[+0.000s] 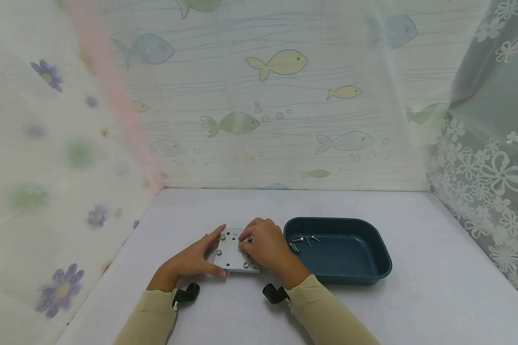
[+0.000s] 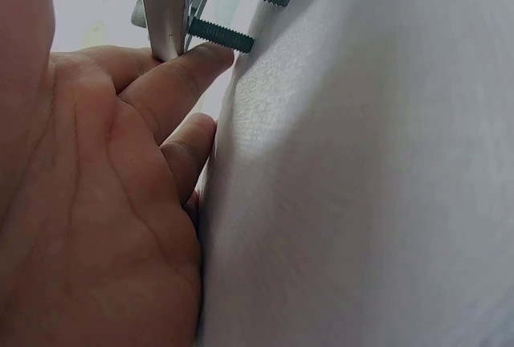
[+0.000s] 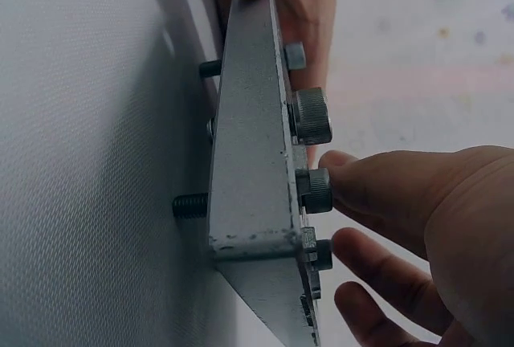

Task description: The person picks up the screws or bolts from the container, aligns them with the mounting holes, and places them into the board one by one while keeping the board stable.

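Observation:
A silver metal plate point(image 1: 234, 254) with holes lies in front of me, several socket head screws point(image 3: 312, 116) standing in it. My left hand point(image 1: 191, 258) grips the plate's left side, thumb at the front edge and fingers at the back corner. Threaded screw ends point(image 2: 221, 34) stick out under the plate beside the left fingers. Over the plate's right part, my right hand point(image 1: 265, 243) pinches the head of a screw point(image 3: 319, 190) with thumb and forefinger. Its other fingers are bent beside a smaller screw head point(image 3: 324, 254).
A dark blue tray point(image 1: 349, 275) stands just right of the right hand. Several loose screws point(image 1: 308, 242) lie in its left part. The white table point(image 1: 216, 203) meets fish-patterned curtains point(image 1: 285, 158) at the back.

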A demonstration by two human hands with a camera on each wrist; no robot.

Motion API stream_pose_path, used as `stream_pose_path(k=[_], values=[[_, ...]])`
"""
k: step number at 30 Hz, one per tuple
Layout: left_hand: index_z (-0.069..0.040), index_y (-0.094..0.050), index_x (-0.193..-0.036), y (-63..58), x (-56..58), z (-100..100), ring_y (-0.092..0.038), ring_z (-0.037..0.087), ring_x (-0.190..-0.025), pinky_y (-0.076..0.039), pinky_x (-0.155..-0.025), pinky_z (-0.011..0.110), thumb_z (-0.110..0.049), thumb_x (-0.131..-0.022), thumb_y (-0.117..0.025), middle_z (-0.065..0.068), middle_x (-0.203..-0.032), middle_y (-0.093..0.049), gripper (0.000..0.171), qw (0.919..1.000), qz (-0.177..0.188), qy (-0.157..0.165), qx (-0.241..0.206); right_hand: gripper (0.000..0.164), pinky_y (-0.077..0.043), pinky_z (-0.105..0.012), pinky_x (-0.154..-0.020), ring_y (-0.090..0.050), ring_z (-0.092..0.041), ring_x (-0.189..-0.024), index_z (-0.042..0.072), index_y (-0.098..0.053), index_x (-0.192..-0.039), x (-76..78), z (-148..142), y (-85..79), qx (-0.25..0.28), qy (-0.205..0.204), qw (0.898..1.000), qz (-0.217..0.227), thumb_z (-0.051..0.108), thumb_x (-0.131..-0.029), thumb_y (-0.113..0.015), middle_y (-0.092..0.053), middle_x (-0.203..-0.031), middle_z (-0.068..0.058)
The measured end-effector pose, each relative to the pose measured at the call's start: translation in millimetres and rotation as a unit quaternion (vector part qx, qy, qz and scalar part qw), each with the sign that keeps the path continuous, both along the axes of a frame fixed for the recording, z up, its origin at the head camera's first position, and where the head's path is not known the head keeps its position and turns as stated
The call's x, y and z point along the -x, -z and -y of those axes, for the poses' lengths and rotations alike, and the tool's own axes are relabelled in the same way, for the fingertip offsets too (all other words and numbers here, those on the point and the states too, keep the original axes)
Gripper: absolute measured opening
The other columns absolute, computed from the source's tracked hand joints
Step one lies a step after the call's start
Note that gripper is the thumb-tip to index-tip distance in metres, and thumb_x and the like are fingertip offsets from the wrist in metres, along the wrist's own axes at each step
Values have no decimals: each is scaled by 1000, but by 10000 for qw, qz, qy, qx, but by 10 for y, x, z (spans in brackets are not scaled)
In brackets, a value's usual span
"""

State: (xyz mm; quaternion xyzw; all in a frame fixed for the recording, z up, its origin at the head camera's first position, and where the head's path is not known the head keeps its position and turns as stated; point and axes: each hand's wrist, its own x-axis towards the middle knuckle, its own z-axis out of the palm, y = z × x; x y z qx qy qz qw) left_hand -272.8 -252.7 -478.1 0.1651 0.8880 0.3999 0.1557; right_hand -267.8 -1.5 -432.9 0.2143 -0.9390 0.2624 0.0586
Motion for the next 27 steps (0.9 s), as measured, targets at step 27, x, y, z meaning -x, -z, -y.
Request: stream_pose_path(k=[27], values=[[-36, -13, -167, -7, -2, -8, 6, 37, -161, 1, -126, 67, -47, -65, -96, 4, -168, -34, 132, 9999, 98, -67, 61, 16, -51, -46, -98, -61, -21, -115, 28, -83, -106, 24, 27, 20, -139, 62, 9997, 178, 35, -91, -79, -70, -120, 6]])
